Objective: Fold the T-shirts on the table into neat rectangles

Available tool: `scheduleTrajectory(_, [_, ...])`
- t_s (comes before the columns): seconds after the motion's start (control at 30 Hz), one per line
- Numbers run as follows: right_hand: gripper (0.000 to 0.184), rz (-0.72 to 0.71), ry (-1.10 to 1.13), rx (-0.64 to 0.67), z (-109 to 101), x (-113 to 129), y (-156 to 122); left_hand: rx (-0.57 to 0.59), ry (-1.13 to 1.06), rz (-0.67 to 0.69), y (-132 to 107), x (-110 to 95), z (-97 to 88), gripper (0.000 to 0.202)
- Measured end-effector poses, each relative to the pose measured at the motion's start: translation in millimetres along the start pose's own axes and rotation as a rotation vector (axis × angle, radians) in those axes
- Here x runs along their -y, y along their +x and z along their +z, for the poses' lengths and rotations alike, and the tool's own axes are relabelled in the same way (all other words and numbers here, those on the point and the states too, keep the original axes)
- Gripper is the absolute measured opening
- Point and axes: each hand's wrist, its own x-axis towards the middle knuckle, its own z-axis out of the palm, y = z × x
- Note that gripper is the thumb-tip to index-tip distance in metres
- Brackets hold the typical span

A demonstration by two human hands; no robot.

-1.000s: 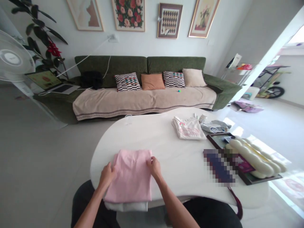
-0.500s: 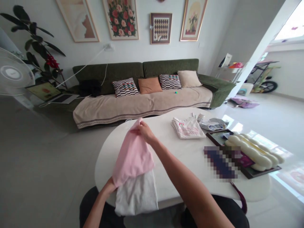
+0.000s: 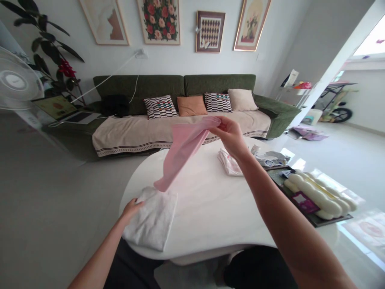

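My right hand (image 3: 230, 134) is raised over the table, its fingers pinched on one end of a pink cloth (image 3: 183, 150). The cloth slants down to the left, and its lower tip hangs just above a folded light grey cloth (image 3: 153, 224). This grey cloth lies flat at the table's near left edge. At its left side, my left hand (image 3: 132, 209) is closed on the border, with the fingertips partly hidden. A folded white garment with a pinkish print (image 3: 230, 163) lies farther back, partly behind my right forearm.
The white table (image 3: 210, 208) has a rounded edge. On its right are a dark tray (image 3: 327, 221), a cream puffy item (image 3: 319, 192) and a crumpled plastic bag (image 3: 272, 158). Behind it stands a green sofa (image 3: 159, 90); a fan (image 3: 18, 80) and laptop (image 3: 75, 116) are at left.
My right hand has lifted the pink cloth up and to the right, off the grey cloth. The grey cloth and my left hand have shifted left and farther onto the table.
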Motion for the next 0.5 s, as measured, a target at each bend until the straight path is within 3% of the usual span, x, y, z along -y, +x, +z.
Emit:
scheduleTrajectory(0.07, [0.015,-0.047,-0.1,-0.031,-9.6,5.3,4.3,-0.057,0.043,-0.049,0.0,3.5,1.7,0.028])
scheduleTrajectory(0.13, [0.009,-0.036,-0.155,0.036,-16.5,12.3,1.5,-0.124,0.085,-0.073,1.1,-9.7,0.8,0.04])
scheduleTrajectory(0.23, [0.011,0.054,-0.199,0.279,-20.9,24.9,-12.5,-0.161,0.063,0.138,-10.5,-73.9,-4.1,0.058])
scheduleTrajectory(0.27, [0.013,0.071,-0.222,0.345,-21.2,30.1,-17.4,-0.141,-0.013,0.378,-20.2,-105.7,-6.4,0.062])
scheduleTrajectory(0.33, [0.014,0.068,-0.271,0.423,-22.2,43.3,-24.2,0.001,-0.188,0.796,-45.7,-175.2,-11.2,0.071])
scheduleTrajectory(0.37, [0.014,0.051,-0.293,0.434,-24.0,51.2,-25.8,0.087,-0.268,0.936,-59.0,-208.6,-13.3,0.074])
scheduleTrajectory(0.43, [0.014,0.004,-0.345,0.404,-32.7,68.8,-26.0,0.296,-0.371,1.077,-80.5,-263.2,-16.9,0.065])
scheduleTrajectory(0.5, [0.014,-0.054,-0.441,0.298,-48.7,86.6,-24.8,0.6,-0.338,1.067,-91.3,-295.0,-19.9,0.046])
